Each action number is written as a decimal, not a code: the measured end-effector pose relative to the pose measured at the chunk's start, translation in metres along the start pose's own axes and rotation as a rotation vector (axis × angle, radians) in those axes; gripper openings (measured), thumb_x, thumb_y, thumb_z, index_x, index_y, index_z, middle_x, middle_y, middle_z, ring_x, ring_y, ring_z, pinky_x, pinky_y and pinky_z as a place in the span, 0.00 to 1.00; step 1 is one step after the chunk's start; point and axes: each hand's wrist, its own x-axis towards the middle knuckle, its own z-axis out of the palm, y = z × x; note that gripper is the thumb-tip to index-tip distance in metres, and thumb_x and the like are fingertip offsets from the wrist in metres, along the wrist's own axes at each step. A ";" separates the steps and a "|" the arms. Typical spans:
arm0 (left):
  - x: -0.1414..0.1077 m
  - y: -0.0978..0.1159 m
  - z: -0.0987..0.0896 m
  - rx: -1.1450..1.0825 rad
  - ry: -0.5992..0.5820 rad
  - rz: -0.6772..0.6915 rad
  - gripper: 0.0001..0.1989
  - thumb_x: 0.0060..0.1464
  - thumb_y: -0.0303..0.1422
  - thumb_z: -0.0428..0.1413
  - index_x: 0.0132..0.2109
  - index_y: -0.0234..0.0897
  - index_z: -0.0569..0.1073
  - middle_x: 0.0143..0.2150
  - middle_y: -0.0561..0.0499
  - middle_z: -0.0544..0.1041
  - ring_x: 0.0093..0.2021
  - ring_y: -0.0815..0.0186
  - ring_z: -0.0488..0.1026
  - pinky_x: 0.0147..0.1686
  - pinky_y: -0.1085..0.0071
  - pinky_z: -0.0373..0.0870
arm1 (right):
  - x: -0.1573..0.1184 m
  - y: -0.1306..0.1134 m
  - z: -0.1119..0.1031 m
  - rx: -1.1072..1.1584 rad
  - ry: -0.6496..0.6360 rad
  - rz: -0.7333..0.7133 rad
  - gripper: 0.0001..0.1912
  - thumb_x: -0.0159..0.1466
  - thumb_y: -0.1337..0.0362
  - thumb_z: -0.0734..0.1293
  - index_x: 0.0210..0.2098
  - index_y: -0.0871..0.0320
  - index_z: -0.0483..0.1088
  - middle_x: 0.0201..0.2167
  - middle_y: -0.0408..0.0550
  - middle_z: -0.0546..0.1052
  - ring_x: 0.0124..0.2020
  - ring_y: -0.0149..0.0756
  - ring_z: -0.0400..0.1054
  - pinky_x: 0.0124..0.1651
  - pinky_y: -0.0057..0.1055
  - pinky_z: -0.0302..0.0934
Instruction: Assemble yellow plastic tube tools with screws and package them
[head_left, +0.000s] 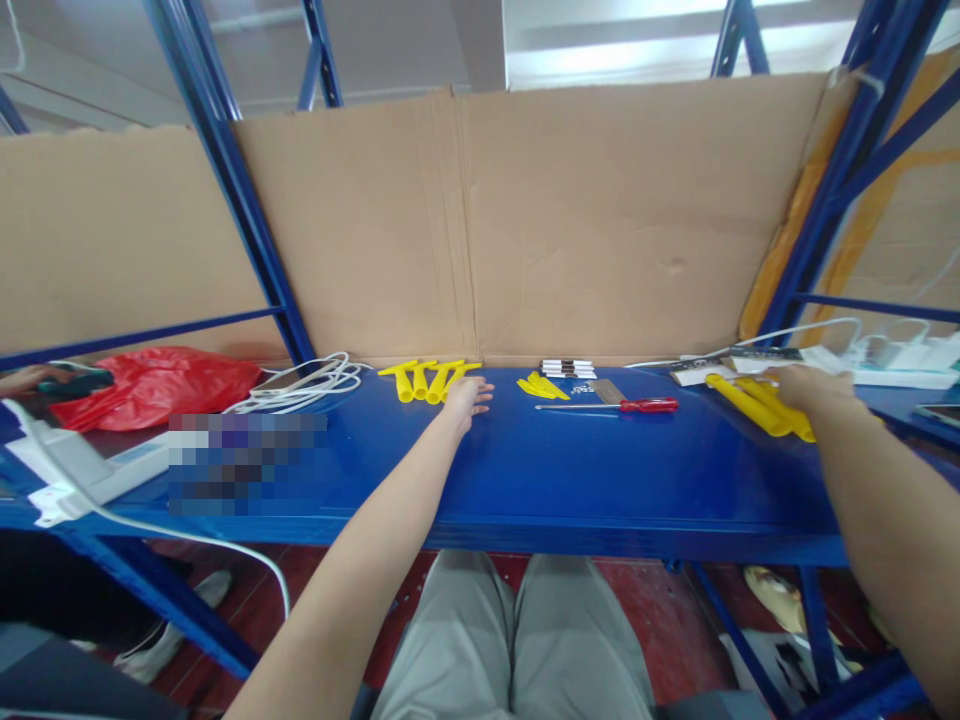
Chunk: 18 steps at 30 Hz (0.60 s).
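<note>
My left hand (466,402) is over the blue table with its fingers spread and nothing visible in them. Beside it, on its left, lies a row of several yellow T-shaped plastic pieces with hollow tube ends (429,382). My right hand (814,390) reaches to the right end of the table, its fingers curled over a yellow tube (791,412); the fingertips are partly hidden. Another yellow tube (750,408) lies alongside. Between my hands are small flat yellow pieces (543,387) and a screwdriver with a red handle (649,405).
Black-and-white small parts (567,369), tiny screws and a grey flat piece (606,391) lie near the cardboard wall (600,220). Coiled white cable (319,382), a red plastic bag (165,385) and another person's hand (30,380) are at left. A white power strip (911,365) stands right.
</note>
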 end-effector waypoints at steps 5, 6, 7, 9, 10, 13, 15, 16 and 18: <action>0.002 -0.001 0.000 -0.001 0.000 0.002 0.07 0.55 0.23 0.48 0.32 0.36 0.69 0.38 0.44 0.79 0.31 0.67 0.75 0.24 0.75 0.65 | -0.010 -0.015 -0.010 0.030 -0.168 0.115 0.28 0.67 0.69 0.46 0.61 0.58 0.63 0.62 0.63 0.61 0.62 0.51 0.56 0.62 0.58 0.40; 0.002 -0.001 0.000 -0.002 0.001 0.003 0.07 0.55 0.23 0.48 0.33 0.36 0.69 0.38 0.44 0.79 0.32 0.66 0.75 0.24 0.75 0.65 | -0.012 -0.018 -0.012 0.046 -0.179 0.137 0.28 0.67 0.68 0.46 0.61 0.61 0.62 0.63 0.64 0.60 0.63 0.52 0.55 0.62 0.58 0.39; 0.003 -0.001 0.000 -0.005 0.003 0.005 0.07 0.55 0.23 0.48 0.33 0.36 0.69 0.38 0.44 0.79 0.32 0.66 0.75 0.25 0.75 0.65 | -0.014 -0.021 -0.013 0.059 -0.187 0.156 0.28 0.67 0.68 0.46 0.62 0.63 0.61 0.63 0.66 0.60 0.63 0.53 0.53 0.62 0.59 0.38; 0.003 -0.002 0.000 -0.009 0.003 0.007 0.07 0.55 0.24 0.48 0.33 0.36 0.70 0.37 0.44 0.79 0.32 0.66 0.75 0.25 0.75 0.66 | -0.017 -0.026 -0.013 0.076 -0.189 0.185 0.28 0.66 0.69 0.47 0.62 0.66 0.60 0.63 0.67 0.59 0.64 0.53 0.50 0.62 0.59 0.37; 0.003 -0.002 0.000 -0.008 0.002 0.007 0.07 0.55 0.24 0.49 0.33 0.36 0.70 0.37 0.44 0.79 0.31 0.66 0.75 0.25 0.75 0.66 | -0.019 -0.029 -0.013 0.084 -0.183 0.190 0.28 0.66 0.69 0.48 0.62 0.66 0.61 0.63 0.68 0.60 0.65 0.54 0.49 0.62 0.60 0.37; 0.003 -0.001 -0.001 -0.002 -0.005 0.005 0.07 0.55 0.24 0.48 0.34 0.35 0.70 0.38 0.44 0.79 0.30 0.67 0.74 0.23 0.76 0.65 | -0.023 -0.036 -0.011 0.106 -0.130 0.187 0.26 0.65 0.69 0.49 0.60 0.65 0.64 0.61 0.69 0.61 0.65 0.54 0.49 0.61 0.60 0.38; 0.003 -0.001 -0.001 0.004 -0.015 0.003 0.07 0.55 0.24 0.48 0.35 0.35 0.70 0.39 0.44 0.79 0.30 0.68 0.74 0.23 0.76 0.65 | -0.027 -0.041 -0.012 0.111 -0.075 0.197 0.26 0.66 0.69 0.49 0.59 0.66 0.64 0.61 0.69 0.62 0.64 0.52 0.50 0.61 0.59 0.38; 0.003 0.000 -0.002 0.008 -0.021 0.003 0.07 0.55 0.24 0.48 0.36 0.35 0.71 0.40 0.44 0.79 0.30 0.68 0.75 0.23 0.77 0.66 | -0.029 -0.044 -0.014 0.111 -0.043 0.206 0.26 0.66 0.69 0.48 0.59 0.68 0.63 0.61 0.69 0.62 0.64 0.52 0.50 0.62 0.58 0.39; 0.002 0.000 -0.002 0.015 -0.033 0.004 0.07 0.55 0.24 0.48 0.38 0.34 0.71 0.41 0.44 0.79 0.31 0.69 0.75 0.23 0.77 0.66 | -0.032 -0.049 -0.018 0.117 0.013 0.216 0.25 0.66 0.70 0.49 0.58 0.70 0.63 0.61 0.68 0.62 0.63 0.51 0.51 0.61 0.56 0.41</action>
